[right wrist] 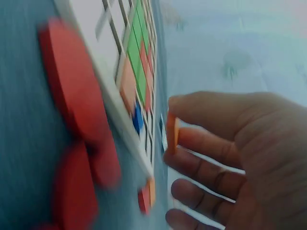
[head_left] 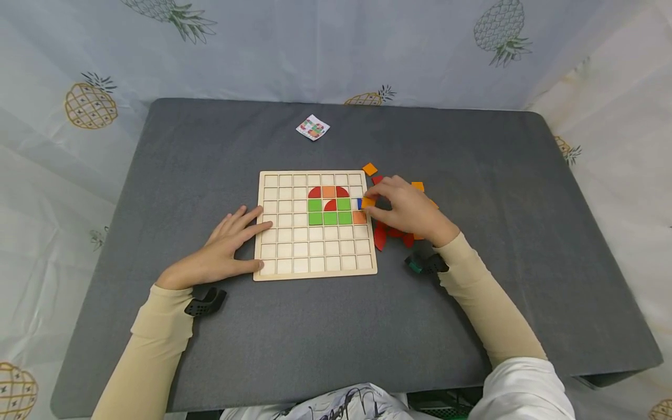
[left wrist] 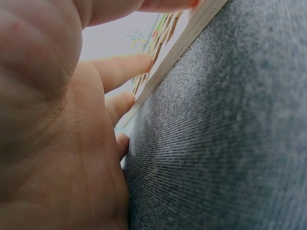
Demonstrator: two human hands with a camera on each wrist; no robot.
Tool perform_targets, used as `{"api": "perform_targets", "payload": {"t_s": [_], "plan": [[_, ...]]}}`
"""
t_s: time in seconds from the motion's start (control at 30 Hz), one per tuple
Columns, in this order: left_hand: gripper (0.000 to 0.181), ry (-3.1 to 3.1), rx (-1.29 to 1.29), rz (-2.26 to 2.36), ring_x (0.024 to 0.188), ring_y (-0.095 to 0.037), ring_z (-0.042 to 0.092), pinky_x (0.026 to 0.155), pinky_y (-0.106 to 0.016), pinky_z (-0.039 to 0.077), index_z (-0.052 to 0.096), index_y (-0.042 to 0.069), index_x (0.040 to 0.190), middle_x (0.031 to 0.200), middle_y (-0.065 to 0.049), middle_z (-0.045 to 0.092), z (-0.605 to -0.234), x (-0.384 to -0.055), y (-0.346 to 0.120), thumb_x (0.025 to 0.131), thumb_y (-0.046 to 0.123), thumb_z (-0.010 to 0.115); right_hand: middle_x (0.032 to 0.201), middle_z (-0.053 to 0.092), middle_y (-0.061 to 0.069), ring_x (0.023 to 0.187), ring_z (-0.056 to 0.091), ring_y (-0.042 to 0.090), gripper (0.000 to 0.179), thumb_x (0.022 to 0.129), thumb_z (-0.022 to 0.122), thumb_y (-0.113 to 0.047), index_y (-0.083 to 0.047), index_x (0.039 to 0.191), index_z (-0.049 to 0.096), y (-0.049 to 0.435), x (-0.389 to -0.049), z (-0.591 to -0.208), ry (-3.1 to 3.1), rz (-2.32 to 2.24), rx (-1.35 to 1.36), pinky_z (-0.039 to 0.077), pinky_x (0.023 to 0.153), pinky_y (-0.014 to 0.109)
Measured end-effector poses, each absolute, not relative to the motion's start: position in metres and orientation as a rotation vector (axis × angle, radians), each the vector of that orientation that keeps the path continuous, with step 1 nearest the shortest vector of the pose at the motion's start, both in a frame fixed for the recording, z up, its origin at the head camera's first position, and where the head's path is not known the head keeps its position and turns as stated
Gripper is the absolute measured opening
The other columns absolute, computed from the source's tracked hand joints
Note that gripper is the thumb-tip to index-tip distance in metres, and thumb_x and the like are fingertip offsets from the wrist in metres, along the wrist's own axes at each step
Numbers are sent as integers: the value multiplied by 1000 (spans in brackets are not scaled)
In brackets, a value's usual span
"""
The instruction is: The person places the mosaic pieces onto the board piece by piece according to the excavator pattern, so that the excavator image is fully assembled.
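A wooden grid board [head_left: 315,276] lies on the table. Several green square tiles [head_left: 330,218], red rounded pieces [head_left: 342,191], two orange tiles [head_left: 328,192] and a blue piece [head_left: 359,203] sit in its cells. My left hand [head_left: 223,249] rests at the board's left edge, fingers spread, fingertips on the rim. Over the right rim, my right hand [head_left: 401,204] pinches an orange square tile [right wrist: 171,132] between thumb and fingers. The tile stands edge-on in the right wrist view, close by the blue piece.
Loose red pieces [head_left: 380,235] and orange tiles [head_left: 417,186] lie right of the board, partly hidden under my right hand. One orange tile [head_left: 370,169] is near the board's top right corner. A small patterned card [head_left: 312,127] lies at the back of the grey table [head_left: 499,186].
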State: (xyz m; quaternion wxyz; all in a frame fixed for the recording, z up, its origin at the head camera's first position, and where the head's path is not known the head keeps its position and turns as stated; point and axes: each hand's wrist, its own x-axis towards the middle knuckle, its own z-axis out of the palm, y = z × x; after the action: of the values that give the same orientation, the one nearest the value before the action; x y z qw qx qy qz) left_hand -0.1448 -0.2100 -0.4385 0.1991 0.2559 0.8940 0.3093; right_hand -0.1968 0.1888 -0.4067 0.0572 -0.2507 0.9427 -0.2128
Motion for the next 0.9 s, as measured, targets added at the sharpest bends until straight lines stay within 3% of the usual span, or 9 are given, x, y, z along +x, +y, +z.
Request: {"api": "perform_targets", "payload": {"t_s": [0.27, 0.9], "plan": [[77, 2498, 714, 871, 159, -36, -7, 126, -58, -6, 35, 17, 159, 173, -7, 7, -438, -145, -210, 92, 28, 72, 103, 67, 3, 87, 51, 18, 31, 91, 77, -31, -10, 114, 74, 164, -183, -416, 2840, -611, -1063, 44, 75, 31], [78, 2495, 704, 873, 159, -36, -7, 126, -58, -6, 35, 18, 159, 173, -6, 7, -439, -145, -210, 91, 30, 73, 105, 66, -2, 96, 55, 16, 28, 91, 76, -32, -16, 114, 75, 152, -174, -422, 2796, -511, -1102, 49, 86, 33]]}}
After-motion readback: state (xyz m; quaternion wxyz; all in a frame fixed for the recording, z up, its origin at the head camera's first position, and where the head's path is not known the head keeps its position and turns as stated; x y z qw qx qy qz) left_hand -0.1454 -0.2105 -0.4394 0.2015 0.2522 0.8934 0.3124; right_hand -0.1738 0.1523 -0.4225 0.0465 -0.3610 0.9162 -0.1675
